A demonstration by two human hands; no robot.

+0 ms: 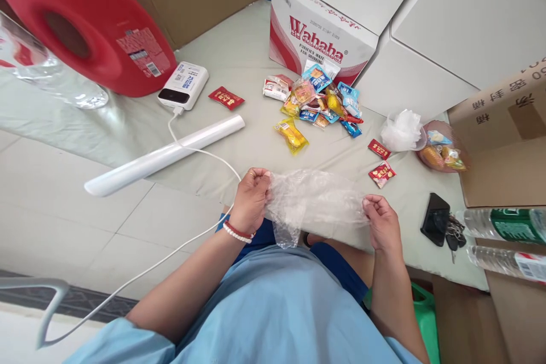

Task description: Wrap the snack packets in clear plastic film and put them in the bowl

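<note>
A clear plastic bag (318,199) is stretched sideways between my two hands, just above the table's front edge. My left hand (252,196), with bead bracelets at the wrist, pinches the bag's left end. The right end is pinched between the thumb and fingers of my right hand (381,219). One corner of the bag hangs down toward my lap. Beyond it, a yellow-wrapped snack (290,136) lies in front of a pile of wrapped snacks (318,99). Two small red packets, one of them a red packet (382,174), lie past my right hand.
A white cable runs from a power bank (183,85) past my left wrist. A plastic roll (164,154) overhangs the table's edge. Rightward are a bowl of snacks (443,148), crumpled plastic (401,131), a phone (435,219), keys (455,234) and bottles. A Wahaba carton (319,31) stands behind.
</note>
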